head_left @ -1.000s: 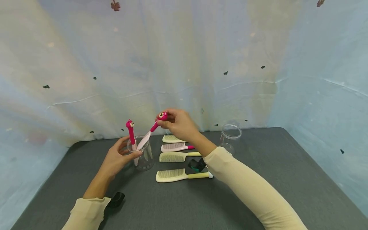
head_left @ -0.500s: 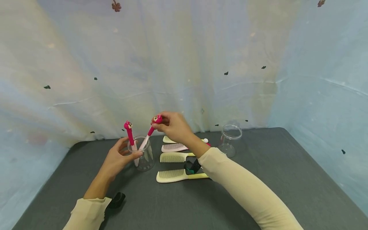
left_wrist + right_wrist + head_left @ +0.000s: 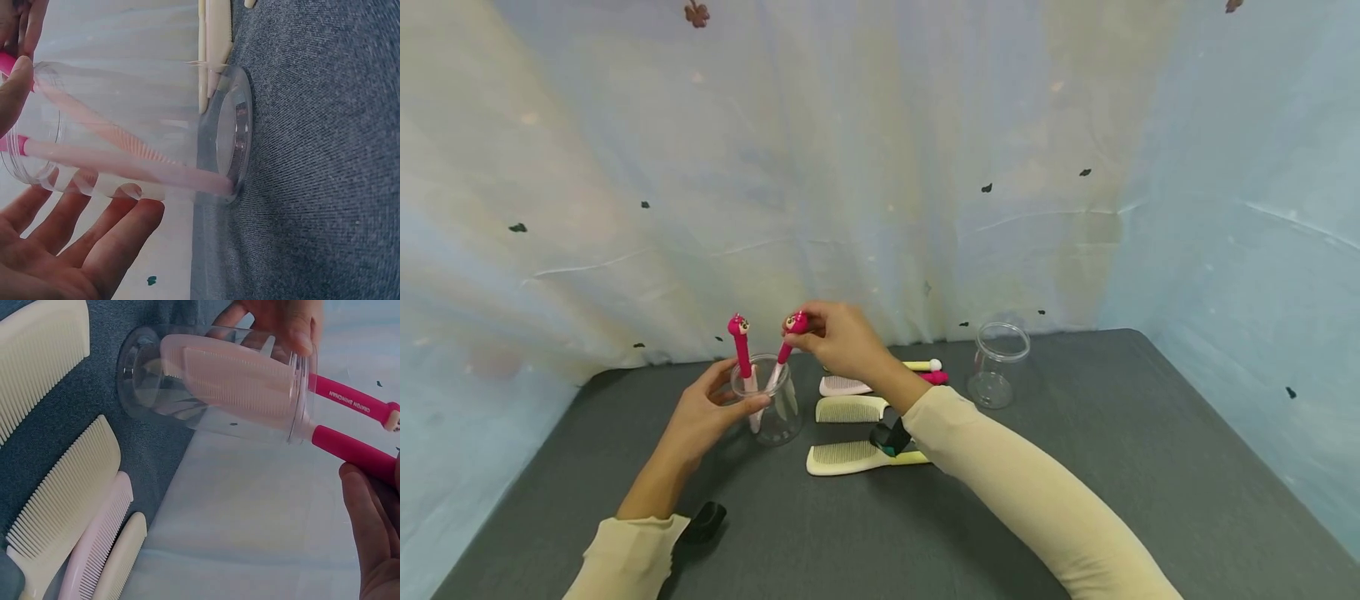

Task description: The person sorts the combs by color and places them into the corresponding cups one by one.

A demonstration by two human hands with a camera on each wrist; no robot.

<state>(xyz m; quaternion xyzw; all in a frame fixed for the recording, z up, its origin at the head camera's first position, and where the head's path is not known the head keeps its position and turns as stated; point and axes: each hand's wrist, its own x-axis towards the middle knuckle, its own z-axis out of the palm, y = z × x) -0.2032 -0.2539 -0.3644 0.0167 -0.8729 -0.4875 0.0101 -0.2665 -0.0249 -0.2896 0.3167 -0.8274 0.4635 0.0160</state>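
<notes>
My left hand grips a clear jar, its thumb near the rim and fingers around the side. Inside the jar stands a pink comb, its bright pink handle with a cartoon head sticking out the top. A second pink comb leans with its toothed part inside the jar. My right hand pinches that comb's handle near the cartoon head. In the left wrist view, one comb reaches the jar's bottom corner, while the other comb ends higher.
Right of the jar lie a yellow comb, another yellow comb, a pink comb and a yellow comb mostly hidden by the right hand. Farther right stands a second clear jar. A curtain backs the grey table.
My right hand has moved left and down, lowering the pink comb deeper into the jar and bringing it more upright. The left hand and jar have stayed in place.
</notes>
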